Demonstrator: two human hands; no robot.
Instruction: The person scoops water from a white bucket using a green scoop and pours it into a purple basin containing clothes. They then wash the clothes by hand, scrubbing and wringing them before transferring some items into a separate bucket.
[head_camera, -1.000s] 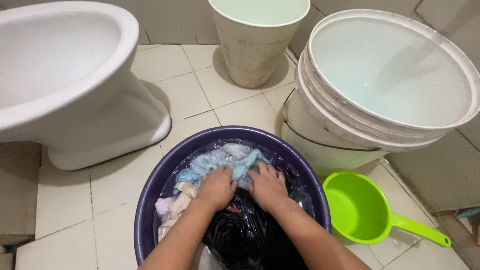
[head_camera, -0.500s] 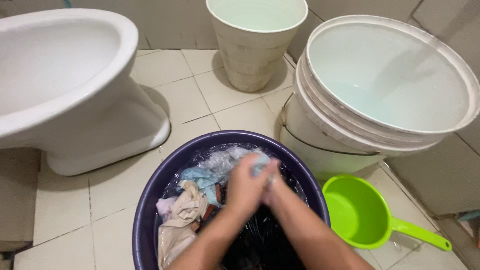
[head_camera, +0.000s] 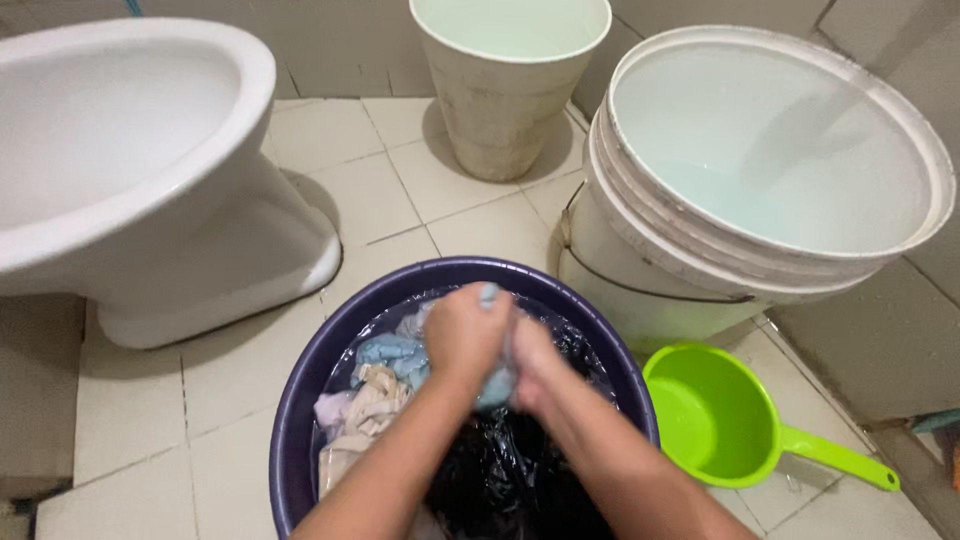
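On a pale tiled bathroom floor (head_camera: 130, 400), a round purple plastic basin (head_camera: 300, 390) holds wet laundry. Above it, the left hand (head_camera: 466, 335) and right hand (head_camera: 533, 365) clench a bunched, soaked light-blue cloth (head_camera: 494, 384) between them.

Below me was a pale tiled floor (head_camera: 150, 400). On it stood a purple basin (head_camera: 300, 400), a green dipper (head_camera: 720, 420), a large white bucket (head_camera: 640, 270), a smaller bucket (head_camera: 500, 110), and a white toilet (head_camera: 200, 240), possibly fixed.

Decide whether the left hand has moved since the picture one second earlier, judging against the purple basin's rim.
Yes. The left hand has lifted up toward the far rim of the purple basin, now closed with the right hand around the light blue cloth.
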